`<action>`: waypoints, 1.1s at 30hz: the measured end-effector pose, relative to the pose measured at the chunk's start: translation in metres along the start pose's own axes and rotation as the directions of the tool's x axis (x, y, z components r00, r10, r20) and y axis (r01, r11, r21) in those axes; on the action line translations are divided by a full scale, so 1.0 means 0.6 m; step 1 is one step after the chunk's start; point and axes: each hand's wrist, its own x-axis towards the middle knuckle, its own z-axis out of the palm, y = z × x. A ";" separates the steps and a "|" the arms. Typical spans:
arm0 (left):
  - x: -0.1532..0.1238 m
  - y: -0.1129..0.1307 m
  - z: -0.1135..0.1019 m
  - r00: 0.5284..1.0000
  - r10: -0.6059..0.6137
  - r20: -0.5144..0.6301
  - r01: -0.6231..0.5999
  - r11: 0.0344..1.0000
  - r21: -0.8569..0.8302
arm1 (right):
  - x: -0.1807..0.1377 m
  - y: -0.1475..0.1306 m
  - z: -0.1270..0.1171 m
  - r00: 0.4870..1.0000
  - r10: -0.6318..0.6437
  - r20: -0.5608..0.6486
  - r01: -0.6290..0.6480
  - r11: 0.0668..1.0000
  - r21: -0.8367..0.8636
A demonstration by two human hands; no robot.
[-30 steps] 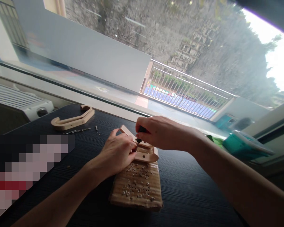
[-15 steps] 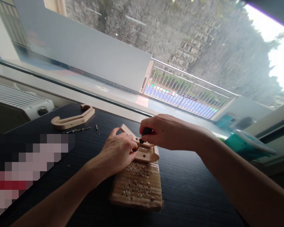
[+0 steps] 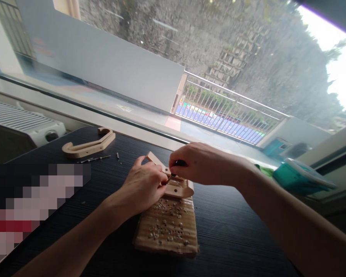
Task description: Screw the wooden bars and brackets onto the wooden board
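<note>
My right hand (image 3: pixel 187 161) is closed around the dark handle of a screwdriver (image 3: pixel 169 179), whose thin shaft slants down to the left. With bent fingers my left hand (image 3: pixel 147 179) grips a pale wooden hook-shaped piece (image 3: pixel 177 191), and its fingertips meet near the screwdriver's tip. The tip itself is hidden by those fingers. Dark holes show in the wooden piece. It lies on the far end of a brown corrugated cardboard block (image 3: pixel 173 244), which is pitted with holes and scattered with small crumbs.
Another wooden hook-shaped piece (image 3: pixel 88 151) lies at the far left of the dark table (image 3: pixel 233 238). Thin metal bits (image 3: pixel 99 158) and a small screw-like piece (image 3: pixel 117 155) are near it. A teal container (image 3: pixel 300 179) stands at right by the window; a white radiator (image 3: pixel 43 129) is at left.
My right hand has rolled over the screwdriver handle and covers more of it now. My left hand, the wooden piece and the cardboard have stayed in place.
</note>
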 end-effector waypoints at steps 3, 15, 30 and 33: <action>0.000 0.002 -0.001 1.000 0.001 0.000 -0.001 1.000 -0.003 | 0.005 0.003 0.010 0.999 0.015 -0.034 -0.015 1.000 -0.004; 0.000 -0.002 0.000 1.000 0.007 0.014 -0.007 1.000 0.018 | -0.001 0.007 0.002 0.999 -0.008 0.046 0.010 0.999 -0.051; 0.000 -0.004 0.006 1.000 0.003 -0.009 -0.003 1.000 0.007 | -0.001 0.004 -0.011 0.993 0.061 0.099 -0.057 0.997 -0.043; 0.000 -0.002 0.003 1.000 -0.002 -0.009 0.002 1.000 0.003 | 0.001 0.001 -0.008 0.997 0.001 0.081 0.004 0.999 -0.052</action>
